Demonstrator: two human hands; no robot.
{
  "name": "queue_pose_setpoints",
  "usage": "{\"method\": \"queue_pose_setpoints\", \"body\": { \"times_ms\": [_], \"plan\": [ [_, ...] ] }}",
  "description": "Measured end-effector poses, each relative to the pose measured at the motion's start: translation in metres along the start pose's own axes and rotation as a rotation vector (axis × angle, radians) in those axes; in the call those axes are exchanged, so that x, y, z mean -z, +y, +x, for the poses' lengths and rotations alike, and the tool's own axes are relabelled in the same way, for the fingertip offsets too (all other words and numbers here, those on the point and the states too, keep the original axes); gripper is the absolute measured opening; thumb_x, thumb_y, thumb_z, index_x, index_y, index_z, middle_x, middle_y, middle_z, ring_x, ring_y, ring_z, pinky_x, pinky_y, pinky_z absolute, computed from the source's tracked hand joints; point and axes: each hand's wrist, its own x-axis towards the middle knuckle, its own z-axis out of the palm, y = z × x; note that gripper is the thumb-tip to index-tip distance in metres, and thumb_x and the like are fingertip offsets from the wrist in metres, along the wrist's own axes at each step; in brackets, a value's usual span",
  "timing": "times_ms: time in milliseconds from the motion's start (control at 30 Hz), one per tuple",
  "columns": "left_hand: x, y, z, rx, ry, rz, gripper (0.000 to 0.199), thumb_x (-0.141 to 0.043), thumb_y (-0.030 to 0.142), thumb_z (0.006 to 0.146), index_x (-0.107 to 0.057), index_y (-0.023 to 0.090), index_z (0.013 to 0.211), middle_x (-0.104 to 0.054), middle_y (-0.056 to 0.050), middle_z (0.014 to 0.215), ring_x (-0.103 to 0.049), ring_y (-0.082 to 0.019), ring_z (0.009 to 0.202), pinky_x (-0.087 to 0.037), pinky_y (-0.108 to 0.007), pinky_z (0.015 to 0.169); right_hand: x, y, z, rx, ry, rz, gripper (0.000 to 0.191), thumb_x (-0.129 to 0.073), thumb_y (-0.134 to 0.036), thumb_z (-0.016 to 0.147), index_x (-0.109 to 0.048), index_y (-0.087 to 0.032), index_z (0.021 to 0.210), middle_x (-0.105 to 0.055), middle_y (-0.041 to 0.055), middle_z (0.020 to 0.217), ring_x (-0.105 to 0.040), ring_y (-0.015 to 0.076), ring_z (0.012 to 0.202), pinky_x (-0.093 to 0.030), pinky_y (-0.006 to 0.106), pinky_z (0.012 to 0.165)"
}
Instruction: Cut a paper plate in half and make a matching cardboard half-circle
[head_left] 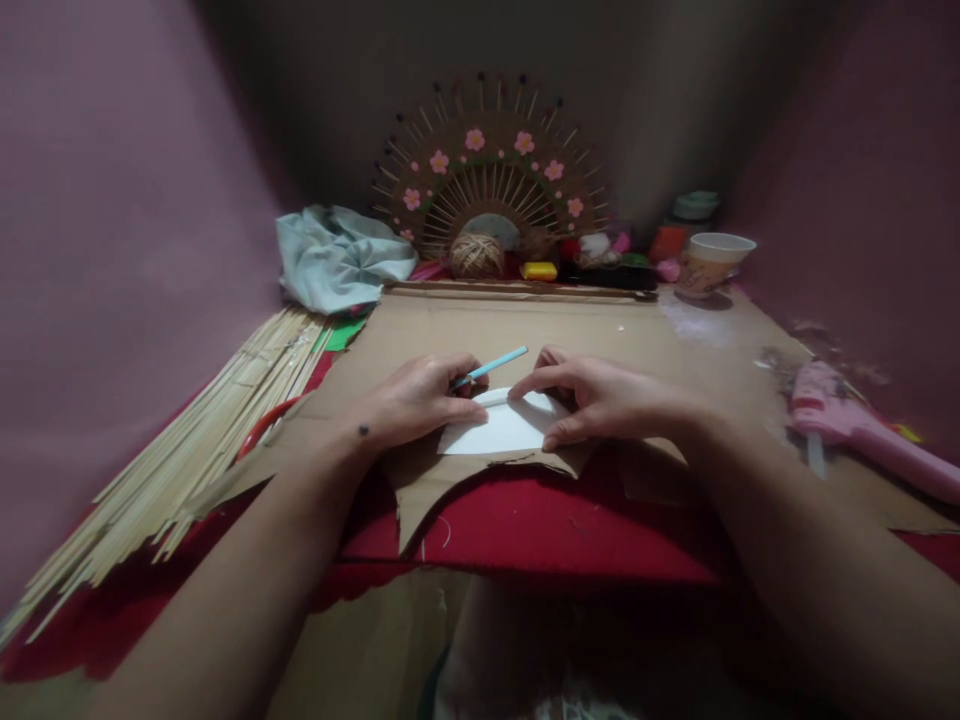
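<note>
A white half-round piece of paper (pixel 491 436) lies on a cardboard sheet (pixel 480 325), with a folded strip along its upper edge. My left hand (pixel 431 395) has a slim light blue pencil (pixel 495 365) tucked between its fingers, and its thumb presses on the paper's upper left. From the other side, my right hand (pixel 581 395) grips the paper: the index fingertip is on the folded edge and the thumb on the lower right corner. The other right fingers are curled and partly hidden.
Thin bamboo sticks (pixel 217 410) lie at the left, near a red-handled tool (pixel 266 425). A pink glue gun (pixel 855 425) rests at the right. Along the back stand a flowered fan-shaped piece (pixel 487 150), a twine ball (pixel 477 256), a paper cup (pixel 711 265) and a pale cloth (pixel 337 258).
</note>
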Motion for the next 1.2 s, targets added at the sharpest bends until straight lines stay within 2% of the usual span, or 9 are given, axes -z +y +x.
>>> {"method": "queue_pose_setpoints", "body": {
  "times_ms": [167, 500, 567, 733, 900, 1067, 1200],
  "plan": [
    [0.002, 0.001, -0.001, 0.002, -0.063, -0.083, 0.030, -0.061, 0.037, 0.069, -0.056, 0.020, 0.093, -0.051, 0.002, 0.074, -0.047, -0.012, 0.066, -0.035, -0.022, 0.057, -0.001, 0.000, 0.000, -0.016, 0.002, 0.012, 0.045, -0.067, -0.041, 0.067, -0.056, -0.025, 0.107, -0.046, 0.0021, 0.089, -0.047, 0.0167, 0.080, -0.038, 0.027, 0.068],
    [0.001, -0.003, 0.001, 0.026, -0.078, -0.181, 0.035, -0.066, 0.033, 0.064, -0.057, 0.020, 0.096, -0.053, 0.002, 0.076, -0.048, -0.012, 0.069, -0.037, -0.022, 0.058, -0.003, 0.002, 0.001, -0.014, 0.013, 0.006, 0.047, -0.068, -0.043, 0.065, -0.057, -0.025, 0.107, -0.048, 0.0026, 0.090, -0.048, 0.0180, 0.080, -0.037, 0.027, 0.066],
    [0.000, -0.003, 0.002, 0.044, -0.061, -0.240, 0.031, -0.064, 0.030, 0.065, -0.058, 0.019, 0.094, -0.052, 0.003, 0.073, -0.048, -0.010, 0.065, -0.035, -0.021, 0.056, -0.004, 0.002, 0.001, -0.013, 0.014, 0.006, 0.046, -0.067, -0.043, 0.066, -0.057, -0.025, 0.107, -0.048, 0.0026, 0.089, -0.048, 0.0175, 0.079, -0.037, 0.027, 0.065],
    [0.001, -0.001, 0.002, 0.215, 0.044, -0.408, 0.018, -0.054, 0.028, 0.076, -0.058, 0.015, 0.088, -0.041, 0.006, 0.051, -0.034, -0.005, 0.043, -0.024, -0.019, 0.041, -0.006, 0.002, 0.002, 0.011, 0.046, -0.020, 0.042, -0.066, -0.041, 0.068, -0.057, -0.026, 0.107, -0.049, 0.0030, 0.091, -0.049, 0.0172, 0.080, -0.038, 0.027, 0.067],
    [0.004, 0.000, 0.001, 0.306, 0.130, -0.364, 0.020, -0.052, 0.030, 0.078, -0.058, 0.014, 0.088, -0.043, 0.005, 0.049, -0.034, -0.005, 0.039, -0.024, -0.021, 0.039, -0.012, -0.003, 0.003, 0.074, 0.082, -0.018, 0.034, -0.062, -0.033, 0.073, -0.058, -0.024, 0.106, -0.050, 0.0042, 0.103, -0.050, 0.0172, 0.087, -0.040, 0.028, 0.073],
    [0.007, -0.001, 0.000, 0.242, 0.068, -0.357, 0.018, -0.055, 0.030, 0.076, -0.059, 0.014, 0.084, -0.043, 0.005, 0.048, -0.033, -0.005, 0.039, -0.022, -0.020, 0.039, -0.022, -0.011, 0.007, 0.172, 0.121, -0.040, 0.029, -0.056, -0.020, 0.077, -0.059, -0.025, 0.106, -0.053, 0.0042, 0.108, -0.048, 0.0192, 0.097, -0.039, 0.032, 0.083],
    [0.012, -0.004, -0.004, 0.222, -0.035, -0.339, 0.019, -0.058, 0.032, 0.073, -0.058, 0.016, 0.084, -0.042, 0.006, 0.051, -0.036, -0.005, 0.043, -0.024, -0.020, 0.041, -0.026, -0.012, 0.010, 0.225, 0.125, -0.047, 0.027, -0.054, -0.017, 0.078, -0.061, -0.026, 0.103, -0.056, 0.0022, 0.109, -0.046, 0.0199, 0.099, -0.039, 0.035, 0.084]
  ]
}}
